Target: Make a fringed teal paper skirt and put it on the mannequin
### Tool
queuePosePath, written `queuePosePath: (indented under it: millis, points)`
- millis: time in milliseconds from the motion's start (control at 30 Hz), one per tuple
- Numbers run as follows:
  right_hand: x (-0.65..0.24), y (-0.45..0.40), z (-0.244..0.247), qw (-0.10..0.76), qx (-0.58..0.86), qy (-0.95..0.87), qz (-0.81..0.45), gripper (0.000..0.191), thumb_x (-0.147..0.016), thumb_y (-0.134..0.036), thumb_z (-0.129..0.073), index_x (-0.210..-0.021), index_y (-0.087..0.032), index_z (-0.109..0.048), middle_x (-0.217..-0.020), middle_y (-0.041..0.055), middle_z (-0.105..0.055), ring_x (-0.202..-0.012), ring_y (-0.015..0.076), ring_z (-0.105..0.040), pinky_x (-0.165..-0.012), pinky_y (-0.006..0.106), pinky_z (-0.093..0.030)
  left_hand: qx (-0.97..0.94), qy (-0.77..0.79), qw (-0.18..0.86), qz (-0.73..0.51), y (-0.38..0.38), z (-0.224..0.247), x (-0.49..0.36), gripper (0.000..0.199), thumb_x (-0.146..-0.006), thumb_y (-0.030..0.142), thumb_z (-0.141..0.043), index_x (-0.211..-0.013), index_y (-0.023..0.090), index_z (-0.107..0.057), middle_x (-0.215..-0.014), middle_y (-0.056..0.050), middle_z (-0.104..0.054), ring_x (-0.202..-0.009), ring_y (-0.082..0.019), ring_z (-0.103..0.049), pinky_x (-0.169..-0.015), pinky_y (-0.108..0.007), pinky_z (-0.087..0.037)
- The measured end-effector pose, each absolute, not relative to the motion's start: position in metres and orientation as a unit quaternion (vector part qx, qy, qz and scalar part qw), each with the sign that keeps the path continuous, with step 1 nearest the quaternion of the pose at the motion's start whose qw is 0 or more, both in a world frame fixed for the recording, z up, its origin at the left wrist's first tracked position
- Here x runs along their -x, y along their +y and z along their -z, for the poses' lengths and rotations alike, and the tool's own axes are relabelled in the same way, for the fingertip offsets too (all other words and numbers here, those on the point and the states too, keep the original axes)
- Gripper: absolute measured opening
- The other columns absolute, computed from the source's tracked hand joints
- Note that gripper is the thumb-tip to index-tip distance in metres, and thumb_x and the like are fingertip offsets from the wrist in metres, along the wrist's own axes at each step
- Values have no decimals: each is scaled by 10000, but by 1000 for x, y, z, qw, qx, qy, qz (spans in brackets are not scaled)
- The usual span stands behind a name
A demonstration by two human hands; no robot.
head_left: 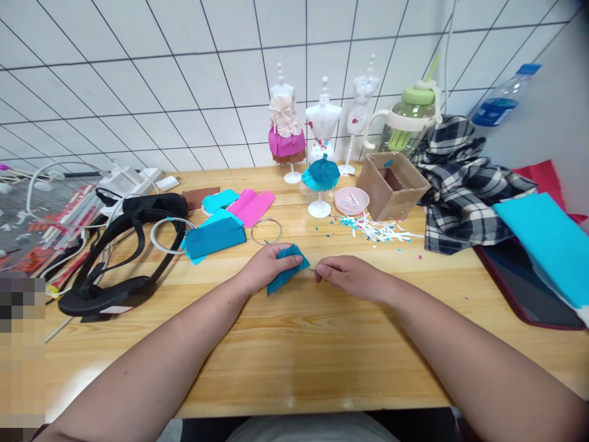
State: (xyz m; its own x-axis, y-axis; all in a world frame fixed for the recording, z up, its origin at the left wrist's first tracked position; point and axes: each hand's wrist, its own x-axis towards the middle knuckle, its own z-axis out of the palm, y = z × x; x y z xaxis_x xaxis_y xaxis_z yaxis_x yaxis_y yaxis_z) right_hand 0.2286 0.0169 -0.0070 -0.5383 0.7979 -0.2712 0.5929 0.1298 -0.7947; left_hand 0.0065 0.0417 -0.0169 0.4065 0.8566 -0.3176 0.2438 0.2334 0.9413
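My left hand (pixel 271 265) pinches a folded piece of dark teal paper (pixel 286 279) over the wooden table (pixel 322 344). Just right of it, my right hand (pixel 338 273) has its fingers closed on a thin wire-like piece (pixel 311 269) that reaches to the paper's right edge. Whether the wire enters the paper cannot be made out. Behind my hands stands a small white dress form (pixel 324 116) with a blue ruffled skirt (pixel 322 173). A thin wire ring (pixel 266 232) lies beyond my left hand.
Coloured paper (pixel 216 236), a wire coil (pixel 172 236) and a black headset (pixel 124 294) lie left. Behind are a dressed form (pixel 287 132), a pink bowl (pixel 352 201), paper scraps (pixel 381 229), a cardboard box (pixel 391 196) and a jug (pixel 405 123). Checked cloth (pixel 464 190) lies right.
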Motion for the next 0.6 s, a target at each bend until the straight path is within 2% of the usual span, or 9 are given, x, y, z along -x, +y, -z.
queuePosePath:
  millis: [167,433,600]
  points:
    - [-227,17,9,129,477,-735,-464,390,-966,-429,-368,-904,-189,-669,-826,34,-658,-710,157,-548,-662,272,-400,-582,478,610,-246,42,17,-6,342,-709,464,-724,-689,165,-558,-596,50,-532,-522,-76,-448,-482,-188,-361]
    - [-226,19,12,138,471,-750,-444,360,-955,-438,-390,-870,-194,-641,-876,38,-675,-823,184,-580,-723,288,-397,-590,480,601,-245,41,15,-7,342,-696,474,-729,-686,166,-581,-605,45,-551,-538,-86,-460,-506,-201,-376]
    - [-226,20,12,136,473,-745,-450,371,-961,-428,-372,-852,-189,-634,-808,20,-641,-750,159,-544,-676,272,-374,-593,484,596,-242,41,15,-7,342,-697,482,-726,-711,167,-596,-628,39,-569,-555,-94,-472,-518,-208,-385]
